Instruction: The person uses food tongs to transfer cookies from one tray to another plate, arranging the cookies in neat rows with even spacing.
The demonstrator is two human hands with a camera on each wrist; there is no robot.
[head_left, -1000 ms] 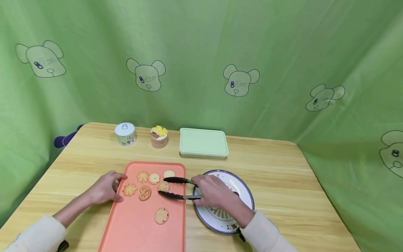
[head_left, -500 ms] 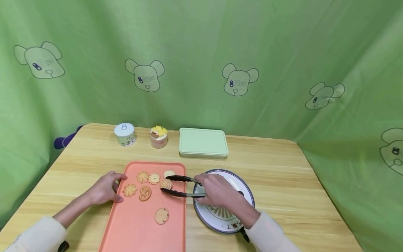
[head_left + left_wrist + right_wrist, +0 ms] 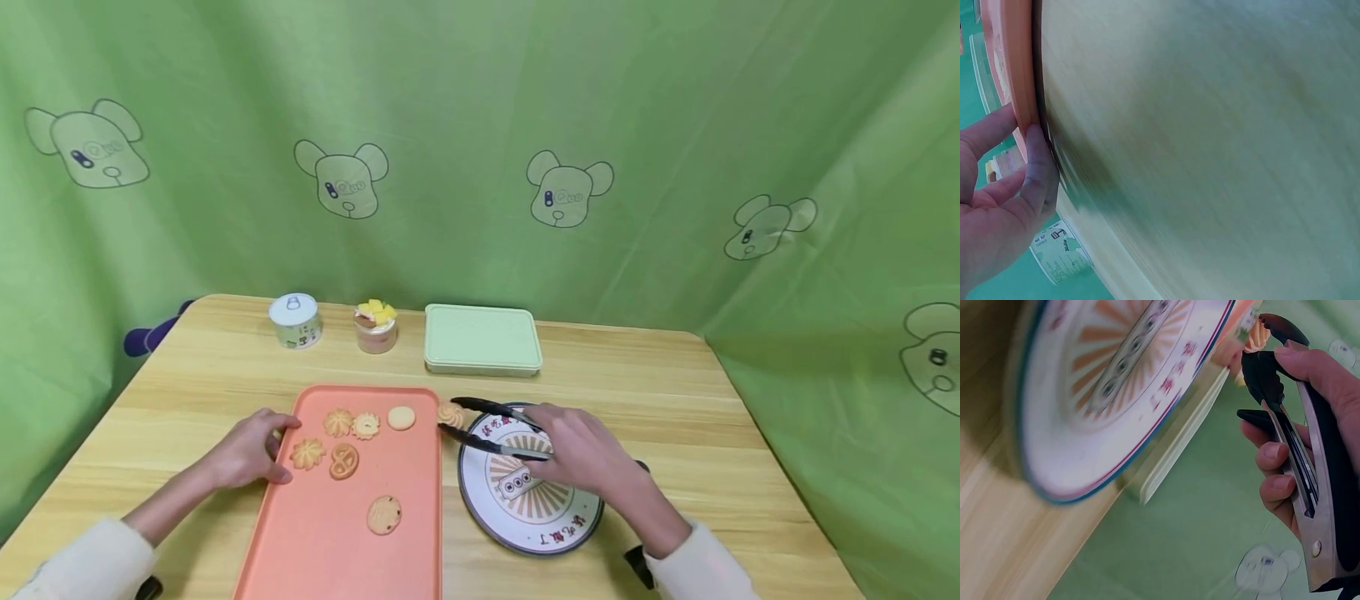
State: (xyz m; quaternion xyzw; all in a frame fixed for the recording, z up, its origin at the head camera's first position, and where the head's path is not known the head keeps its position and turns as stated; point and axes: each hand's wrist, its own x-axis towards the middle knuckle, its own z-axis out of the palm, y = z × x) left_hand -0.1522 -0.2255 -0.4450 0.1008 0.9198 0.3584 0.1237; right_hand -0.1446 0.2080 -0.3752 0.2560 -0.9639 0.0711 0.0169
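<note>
My right hand [image 3: 588, 450] grips black-tipped metal tongs [image 3: 480, 442] over the back of the round patterned plate [image 3: 480, 500]. A swirl cookie [image 3: 452, 415] is pinched between the tong tips, raised at the tray's right edge near the plate. The right wrist view shows my fingers curled round the tongs [image 3: 1322, 481], with the cookie [image 3: 1257, 337] at their far end. My left hand [image 3: 243, 454] holds the left rim of the pink tray [image 3: 322, 542]. On the tray lie several cookies, among them a pretzel-shaped one [image 3: 344, 461] and a round speckled one [image 3: 384, 515].
Along the back of the wooden table [image 3: 675, 400] stand a white-lidded can [image 3: 296, 321], a fruit-topped dessert cup [image 3: 376, 329] and a pale green lidded box [image 3: 482, 337]. A green curtain [image 3: 465, 100] hangs behind the table.
The tongs took hold of the swirl cookie on the tray. My right hand has carried it right and up to the tray's right edge. My left hand stays on the rim.
</note>
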